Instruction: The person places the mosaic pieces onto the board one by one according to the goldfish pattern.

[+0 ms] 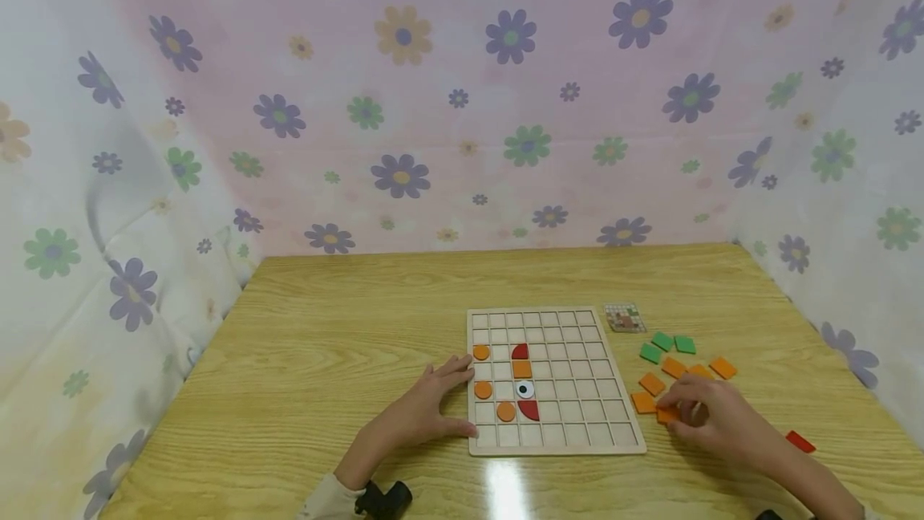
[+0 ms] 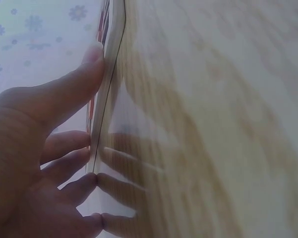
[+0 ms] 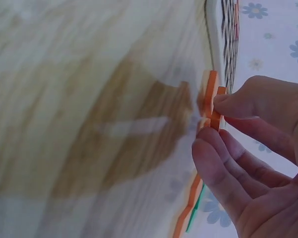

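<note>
A wooden grid board (image 1: 585,438) lies on the table. Along its left edge, the spread fingers and thumb of my left hand (image 1: 426,404) touch the rim; the left wrist view shows the fingertips against the board's side. Three orange discs (image 1: 506,411), two red quarter-circles (image 1: 529,409), an orange square (image 1: 521,369) and a round eye piece (image 1: 524,389) sit in cells. Right of the board, my right hand (image 1: 711,416) pinches an orange square tile (image 3: 219,106) between thumb and fingers, low over other orange tiles (image 1: 652,383).
Three green tiles (image 1: 650,352) lie behind the orange ones. A small patterned card (image 1: 625,318) is by the board's far right corner. One red piece (image 1: 800,441) lies right of my right forearm. Flowered cloth (image 1: 476,143) surrounds the wooden table (image 1: 325,327).
</note>
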The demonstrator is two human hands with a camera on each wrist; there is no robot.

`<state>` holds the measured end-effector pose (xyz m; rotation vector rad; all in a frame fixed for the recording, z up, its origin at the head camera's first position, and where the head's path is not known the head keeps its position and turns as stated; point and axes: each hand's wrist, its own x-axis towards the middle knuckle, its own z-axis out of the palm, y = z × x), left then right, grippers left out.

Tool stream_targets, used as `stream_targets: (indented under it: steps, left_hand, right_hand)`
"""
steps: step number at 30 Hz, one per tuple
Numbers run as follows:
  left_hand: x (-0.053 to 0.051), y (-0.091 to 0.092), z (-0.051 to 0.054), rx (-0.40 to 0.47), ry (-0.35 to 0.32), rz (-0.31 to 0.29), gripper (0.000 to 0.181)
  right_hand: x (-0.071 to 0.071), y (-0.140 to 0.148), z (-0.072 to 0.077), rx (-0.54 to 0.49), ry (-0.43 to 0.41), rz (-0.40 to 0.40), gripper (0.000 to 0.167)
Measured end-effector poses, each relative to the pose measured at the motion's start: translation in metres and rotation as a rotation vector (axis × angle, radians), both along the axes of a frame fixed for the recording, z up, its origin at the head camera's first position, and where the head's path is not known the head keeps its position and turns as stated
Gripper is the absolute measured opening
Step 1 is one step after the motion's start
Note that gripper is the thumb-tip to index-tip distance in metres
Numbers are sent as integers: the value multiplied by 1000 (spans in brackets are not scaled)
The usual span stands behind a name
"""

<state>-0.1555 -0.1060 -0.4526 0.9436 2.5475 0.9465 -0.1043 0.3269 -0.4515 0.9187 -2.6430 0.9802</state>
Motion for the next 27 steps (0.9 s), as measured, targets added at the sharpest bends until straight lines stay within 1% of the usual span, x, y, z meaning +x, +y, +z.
stream_targets:
  steps: [7, 9, 13, 16, 21, 27]
  left_hand:
    - [1, 0, 1, -4, 1, 4, 81]
    - [1, -1, 1, 0, 0, 2, 81]
    - [0, -1, 0, 3, 5, -6, 80]
    - [0, -1, -1, 3, 10, -6, 81]
    - [-1, -1, -2, 3, 7, -6, 81]
    - [-1, -1, -2, -5, 5, 1, 81]
  right_hand:
    - [-3, -11, 10, -1, -15, -8, 26]
    - [-4, -16, 12, -9, -12, 6, 25]
    - [-8, -25, 14, -32, -33, 53, 22]
    - [-12, -33, 15, -37, -51, 64, 21]
    - [-16, -48, 16, -39, -32, 70, 23]
    - [-19, -66, 18, -64, -34, 109, 23]
